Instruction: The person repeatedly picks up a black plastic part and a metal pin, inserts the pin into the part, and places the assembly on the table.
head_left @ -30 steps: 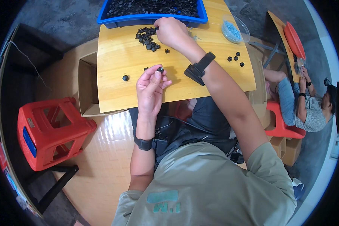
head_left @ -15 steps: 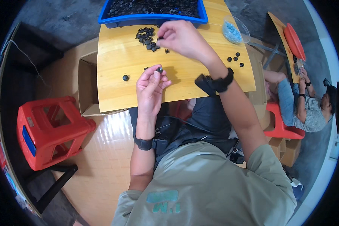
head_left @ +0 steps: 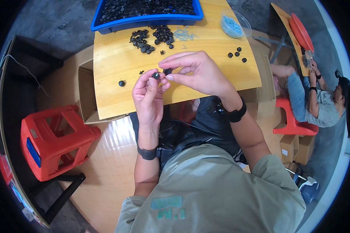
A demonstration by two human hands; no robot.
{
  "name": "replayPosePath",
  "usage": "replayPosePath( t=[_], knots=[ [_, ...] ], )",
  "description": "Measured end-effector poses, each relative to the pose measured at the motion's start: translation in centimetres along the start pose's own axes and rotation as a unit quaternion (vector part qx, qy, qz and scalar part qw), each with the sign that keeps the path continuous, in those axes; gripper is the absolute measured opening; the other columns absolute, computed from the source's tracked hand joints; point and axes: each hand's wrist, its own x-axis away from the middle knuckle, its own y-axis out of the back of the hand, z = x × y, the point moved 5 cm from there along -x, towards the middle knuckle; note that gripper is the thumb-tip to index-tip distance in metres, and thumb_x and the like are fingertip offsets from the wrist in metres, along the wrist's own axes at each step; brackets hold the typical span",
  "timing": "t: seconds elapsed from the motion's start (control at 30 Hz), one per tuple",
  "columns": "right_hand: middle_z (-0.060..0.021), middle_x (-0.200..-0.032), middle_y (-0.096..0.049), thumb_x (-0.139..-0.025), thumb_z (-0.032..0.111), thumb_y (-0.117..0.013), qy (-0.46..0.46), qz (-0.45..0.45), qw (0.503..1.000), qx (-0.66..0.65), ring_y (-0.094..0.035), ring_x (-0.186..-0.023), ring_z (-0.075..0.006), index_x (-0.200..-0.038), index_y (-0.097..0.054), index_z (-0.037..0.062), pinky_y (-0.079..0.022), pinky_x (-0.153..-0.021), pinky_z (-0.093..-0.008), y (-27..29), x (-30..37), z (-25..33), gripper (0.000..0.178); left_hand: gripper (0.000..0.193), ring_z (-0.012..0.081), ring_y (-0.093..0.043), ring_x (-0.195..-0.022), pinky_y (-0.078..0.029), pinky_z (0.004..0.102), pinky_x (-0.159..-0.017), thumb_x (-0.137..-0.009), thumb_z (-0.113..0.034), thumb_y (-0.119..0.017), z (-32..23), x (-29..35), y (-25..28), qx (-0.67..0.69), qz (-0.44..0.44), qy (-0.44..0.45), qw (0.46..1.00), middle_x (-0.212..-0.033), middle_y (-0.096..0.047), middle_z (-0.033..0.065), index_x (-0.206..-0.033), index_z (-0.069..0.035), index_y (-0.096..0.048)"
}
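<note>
Between the fingertips of my left hand [head_left: 148,99] is a small black plastic part [head_left: 155,75] with a pale bit in its middle. My right hand [head_left: 202,73] pinches a round black cap [head_left: 167,71] right beside it; whether the two pieces touch, I cannot tell. Both hands are over the near half of the wooden table [head_left: 112,58]. Beyond them lie a pile of black caps [head_left: 143,47], a second pile of small black parts [head_left: 164,35] and a scatter of thin pale screws or pins [head_left: 184,34].
A blue tray [head_left: 151,18] full of black parts stands at the far edge. To the right are a clear tub [head_left: 233,28] of bluish pieces and several black round pieces [head_left: 237,53]. One black piece [head_left: 121,83] lies at left. A red stool [head_left: 58,139] and a seated person [head_left: 322,105] flank the table.
My right hand has come back from the pile of caps with a black cap and is now next to my left hand. My left hand still holds its part.
</note>
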Motion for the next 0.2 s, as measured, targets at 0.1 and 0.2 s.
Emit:
replayPosePath(
  t=[0.1,0.2],
  knots=[
    [-0.0133,-0.105,-0.065,-0.079,0.001,-0.070,0.011,-0.004,1.000,0.026,-0.064,-0.093,-0.0153,-0.107,-0.066,0.0008,-0.055,-0.077,-0.0263,-0.22,0.39,-0.05,0.029,0.024,0.0174,-0.064,-0.089,-0.055,0.0291,-0.077,-0.092,-0.012,-0.057,-0.03,-0.08,0.27,0.010,-0.017,-0.014,1.000,-0.101,-0.065,0.0118,-0.113,0.001,-0.057],
    [-0.0123,-0.102,-0.067,-0.079,0.003,-0.070,-0.058,-0.004,0.998,-0.011,-0.065,-0.092,-0.0154,-0.115,-0.063,0.0037,-0.054,-0.079,-0.0261,-0.31,0.58,-0.41,0.037,0.025,0.0177,-0.064,-0.090,-0.055,0.0287,-0.078,-0.092,-0.012,-0.057,-0.18,-0.10,0.28,0.008,0.002,-0.016,1.000,-0.104,-0.065,0.0127,-0.114,0.000,-0.057]
  ],
)
